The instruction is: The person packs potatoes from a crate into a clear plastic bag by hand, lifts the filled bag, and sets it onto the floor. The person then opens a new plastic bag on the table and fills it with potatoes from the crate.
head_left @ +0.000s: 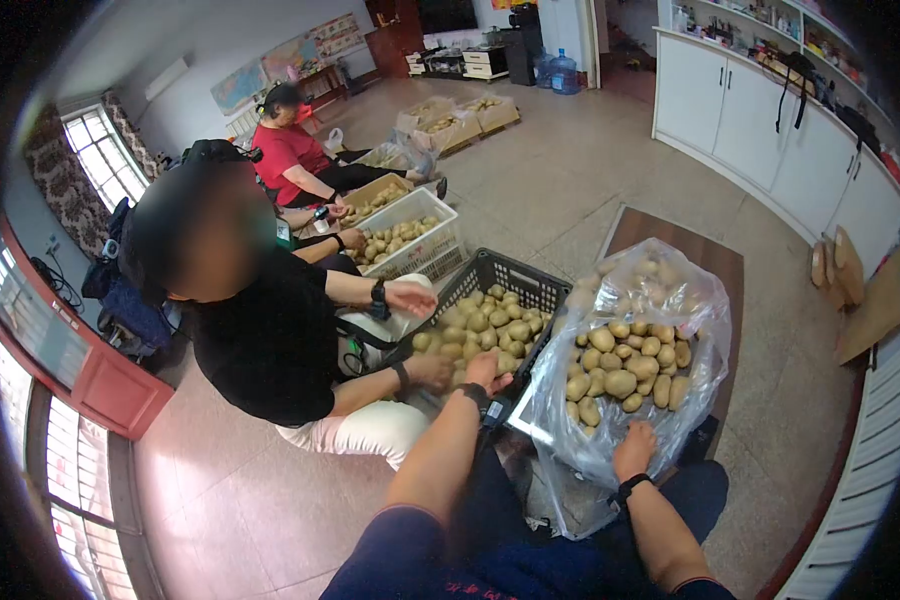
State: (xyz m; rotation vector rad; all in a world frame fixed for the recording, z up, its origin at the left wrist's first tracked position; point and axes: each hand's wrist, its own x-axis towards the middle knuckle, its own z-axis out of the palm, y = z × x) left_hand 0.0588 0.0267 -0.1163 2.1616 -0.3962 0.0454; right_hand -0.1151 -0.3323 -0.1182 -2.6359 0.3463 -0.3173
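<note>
My left hand (486,373) reaches over the near edge of a black plastic crate (485,262). Its thumb and fingers look apart, close to brownish oval fruit that looks like kiwifruit (492,318); part of the fingers is hidden. My right hand (635,451) has its fingers curled at the front edge of a clear plastic bag (705,425), apparently gripping the film. Inside this bag lies a heap of similar kiwifruit (620,383). Across the crate, a person in a black shirt (260,345) holds both hands over the same fruit, one of them blurred.
Further back, a white crate (425,250) and another crate (380,190) hold more fruit beside a person in red (290,155). Several lined crates (455,125) stand behind. White cabinets (750,110) curve along the right; flat cardboard (875,310) leans there.
</note>
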